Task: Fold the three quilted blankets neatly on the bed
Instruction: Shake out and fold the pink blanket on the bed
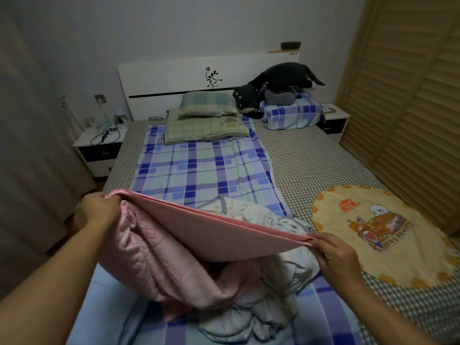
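A pink quilted blanket (204, 235) hangs doubled over the foot of the bed, its top edge stretched taut between my hands. My left hand (99, 210) grips the left corners. My right hand (336, 255) pinches the right corners. The rest of the pink blanket sags in a heap below. Under and behind it lies a crumpled pale floral blanket (271, 290). A yellow blanket (368, 232) with a cartoon dog print lies spread flat on the right side of the bed.
The bed has a grey checked sheet (306, 160) with a blue plaid sheet (199, 170) down its middle. Pillows (206, 120) and a dark plush dog (273, 88) sit at the headboard. Nightstands flank the bed. A louvered wardrobe (408, 115) stands on the right.
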